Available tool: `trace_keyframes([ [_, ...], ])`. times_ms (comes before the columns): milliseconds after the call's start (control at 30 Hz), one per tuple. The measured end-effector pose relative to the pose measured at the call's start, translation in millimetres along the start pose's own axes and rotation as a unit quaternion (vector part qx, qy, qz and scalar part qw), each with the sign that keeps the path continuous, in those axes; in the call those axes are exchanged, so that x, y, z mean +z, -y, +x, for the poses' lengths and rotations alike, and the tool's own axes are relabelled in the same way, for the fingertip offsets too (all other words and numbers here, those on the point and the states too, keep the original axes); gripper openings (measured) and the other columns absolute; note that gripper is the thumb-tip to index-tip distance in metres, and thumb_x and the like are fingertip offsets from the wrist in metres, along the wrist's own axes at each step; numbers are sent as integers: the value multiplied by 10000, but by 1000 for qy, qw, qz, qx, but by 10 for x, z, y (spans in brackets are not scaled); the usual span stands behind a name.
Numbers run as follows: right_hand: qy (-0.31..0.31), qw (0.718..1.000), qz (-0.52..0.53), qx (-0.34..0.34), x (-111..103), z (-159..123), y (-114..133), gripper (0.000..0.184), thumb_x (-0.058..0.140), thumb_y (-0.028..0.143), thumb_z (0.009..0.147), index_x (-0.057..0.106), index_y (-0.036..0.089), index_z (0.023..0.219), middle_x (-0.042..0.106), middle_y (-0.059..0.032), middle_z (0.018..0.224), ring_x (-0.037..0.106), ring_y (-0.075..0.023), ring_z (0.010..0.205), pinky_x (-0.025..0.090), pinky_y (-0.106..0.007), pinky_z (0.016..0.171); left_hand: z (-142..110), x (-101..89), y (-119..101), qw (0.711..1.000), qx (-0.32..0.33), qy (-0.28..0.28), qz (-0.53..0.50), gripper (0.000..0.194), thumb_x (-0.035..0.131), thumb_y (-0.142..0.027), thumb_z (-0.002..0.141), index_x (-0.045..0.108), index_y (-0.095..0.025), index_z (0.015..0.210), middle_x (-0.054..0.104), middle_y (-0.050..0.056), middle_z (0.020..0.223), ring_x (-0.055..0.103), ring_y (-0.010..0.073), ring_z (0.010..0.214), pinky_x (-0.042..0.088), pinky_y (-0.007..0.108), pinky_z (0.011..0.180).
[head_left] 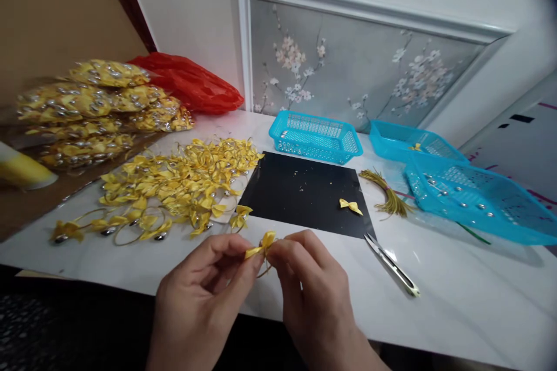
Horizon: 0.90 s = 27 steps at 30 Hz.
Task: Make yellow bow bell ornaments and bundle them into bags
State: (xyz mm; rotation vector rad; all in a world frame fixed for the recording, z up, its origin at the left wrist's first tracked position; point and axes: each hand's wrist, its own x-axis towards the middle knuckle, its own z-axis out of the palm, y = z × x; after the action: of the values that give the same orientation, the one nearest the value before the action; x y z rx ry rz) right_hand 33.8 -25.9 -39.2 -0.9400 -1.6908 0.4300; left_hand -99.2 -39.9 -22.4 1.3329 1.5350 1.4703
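Observation:
Close to the table's front edge, a yellow ribbon bow (266, 242) is pinched between both hands. My left hand (209, 295) grips the bow's left side with thumb and forefinger. My right hand (311, 281) closes on its right side, and the fingertips hide part of it. A thin gold cord loop (264, 271) hangs below the bow. Beyond the hands lies a black mat (300, 191) with a single loose yellow bow (350, 206) on its right side. To the left spreads a heap of yellow bows (174, 185) with cord loops and silver bells.
Thread snips (391, 266) lie to the right, near a bundle of gold cords (387, 194). Blue baskets (315, 122) (418, 139) (517, 203) stand at the back and right. Bagged bows (100, 104) are stacked at left beside a red plastic bag (187, 81).

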Motion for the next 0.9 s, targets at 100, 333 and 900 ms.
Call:
trace_keyframes([
  [100, 6, 1000, -5, -20, -1, -23, -17, 181, 491, 104, 952, 650, 173, 901, 601, -55, 810, 590, -142, 697, 492, -245, 610, 25, -13, -13, 999, -11, 12, -28, 120, 772, -319, 715, 685, -238, 731, 728, -27, 666, 724, 164, 604, 598, 173, 568],
  [333, 0, 999, 14, -42, -7, -29, -22, 160, 502, 83, 953, 622, 171, 896, 613, -45, 820, 599, -122, 723, 505, -222, 656, -27, 12, 53, 997, -32, -7, -66, 130, 781, -333, 729, 679, -260, 762, 726, -42, 704, 716, 133, 651, 581, 139, 621],
  [900, 98, 982, 137, 88, 8, 68, -31, 152, 461, 106, 946, 510, 206, 841, 548, 14, 791, 517, -107, 694, 443, -218, 641, 3, -1, 32, 1000, 3, -4, -21, 60, 737, -222, 702, 690, -250, 728, 726, -29, 664, 713, 144, 606, 575, 158, 559],
])
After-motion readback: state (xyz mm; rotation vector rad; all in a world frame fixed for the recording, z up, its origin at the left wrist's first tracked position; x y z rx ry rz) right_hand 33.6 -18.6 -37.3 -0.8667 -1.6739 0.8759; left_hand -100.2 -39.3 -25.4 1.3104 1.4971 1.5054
